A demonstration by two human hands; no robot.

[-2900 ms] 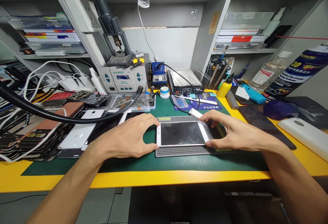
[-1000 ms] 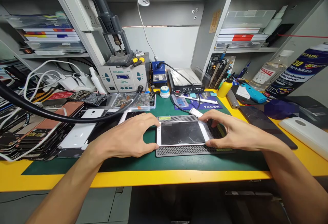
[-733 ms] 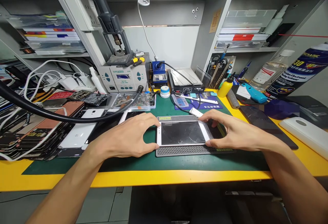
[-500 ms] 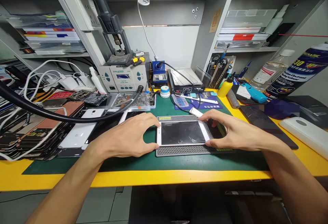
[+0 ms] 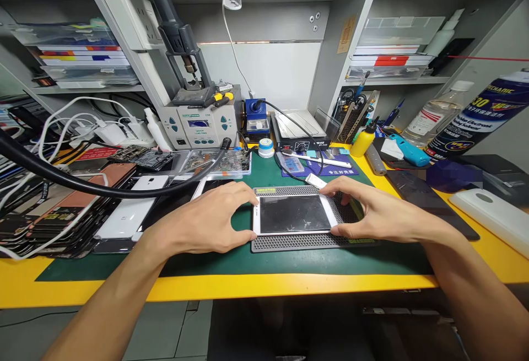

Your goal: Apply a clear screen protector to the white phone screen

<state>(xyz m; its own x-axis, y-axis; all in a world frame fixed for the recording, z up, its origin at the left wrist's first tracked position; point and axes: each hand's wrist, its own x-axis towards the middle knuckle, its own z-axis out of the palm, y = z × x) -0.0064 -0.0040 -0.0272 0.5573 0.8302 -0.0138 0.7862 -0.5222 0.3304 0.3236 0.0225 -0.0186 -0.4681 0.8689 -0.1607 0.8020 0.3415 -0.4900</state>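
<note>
A white-framed smartphone lies face up and sideways on a grey perforated mat, its dark screen marked with scratches or smudges. At its left end, my left hand grips the corners between thumb and fingers. My right hand holds the opposite end the same way, thumb at the near corner and fingers at the far one. Beneath the grey mat spreads a green work mat. Just behind the phone, a small white block on a cable sits close to my right fingertips.
To the left, a white phone lies beside stacked phone parts, with a thick black hose arching over them. A hot-air station stands at the back. On the right are a spray can and a yellow bottle.
</note>
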